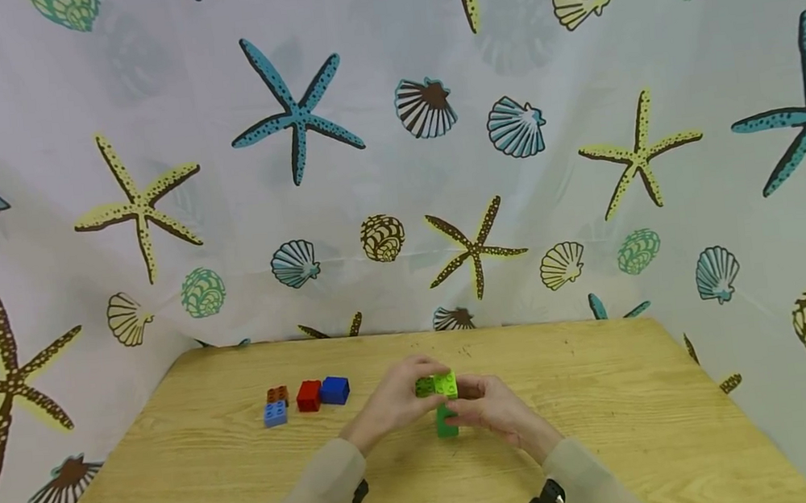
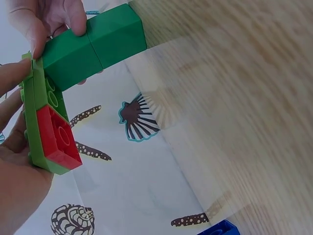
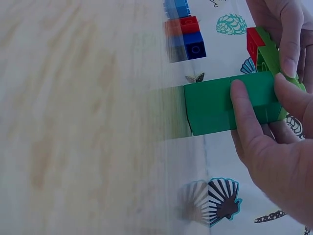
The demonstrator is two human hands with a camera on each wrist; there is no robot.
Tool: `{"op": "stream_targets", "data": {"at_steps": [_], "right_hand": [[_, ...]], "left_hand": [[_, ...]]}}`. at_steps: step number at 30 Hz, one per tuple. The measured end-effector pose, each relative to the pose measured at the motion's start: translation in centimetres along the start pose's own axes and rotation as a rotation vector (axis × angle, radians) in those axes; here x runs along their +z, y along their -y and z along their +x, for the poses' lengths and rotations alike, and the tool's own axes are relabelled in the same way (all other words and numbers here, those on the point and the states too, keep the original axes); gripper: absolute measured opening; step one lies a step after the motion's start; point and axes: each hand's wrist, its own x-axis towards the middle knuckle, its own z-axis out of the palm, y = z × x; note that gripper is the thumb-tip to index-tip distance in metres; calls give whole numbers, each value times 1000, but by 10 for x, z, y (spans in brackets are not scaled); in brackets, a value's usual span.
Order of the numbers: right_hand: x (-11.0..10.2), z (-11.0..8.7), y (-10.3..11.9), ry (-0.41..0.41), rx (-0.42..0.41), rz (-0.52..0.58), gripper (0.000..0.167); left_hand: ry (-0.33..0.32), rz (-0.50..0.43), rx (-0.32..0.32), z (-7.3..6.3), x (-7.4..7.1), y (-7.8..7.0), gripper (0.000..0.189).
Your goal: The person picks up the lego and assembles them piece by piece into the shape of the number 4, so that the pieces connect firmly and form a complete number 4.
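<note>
Over the middle of the table, both hands are on one joined block build. Its light green bricks (image 2: 35,112) form a bar with studs on the outer side, and a red brick (image 2: 58,139) is fixed to the bar's inner face. Two dark green bricks (image 3: 210,105), stacked end to end, stick out from the bar at an angle. My left hand (image 1: 395,398) holds the light green bar between thumb and fingers. With thumb and fingers, my right hand (image 1: 498,411) grips the dark green stack near where it meets the bar.
To the left on the wooden table (image 1: 606,394) lie loose bricks: a blue one (image 1: 335,390), a red one (image 1: 309,396), a brown one (image 1: 277,394) and a light blue one (image 1: 275,414). A cloth (image 1: 382,181) printed with shells and starfish hangs behind and at the sides.
</note>
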Motion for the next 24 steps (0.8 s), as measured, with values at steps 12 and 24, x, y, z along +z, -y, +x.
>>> {"op": "stream_targets", "data": {"at_steps": [12, 24], "right_hand": [[-1, 1, -1, 12, -16, -9, 55], [-2, 0, -3, 14, -23, -9, 51]], "left_hand": [[58, 4, -85, 4, -5, -7, 35], [135, 42, -152, 9, -8, -11, 36]]}}
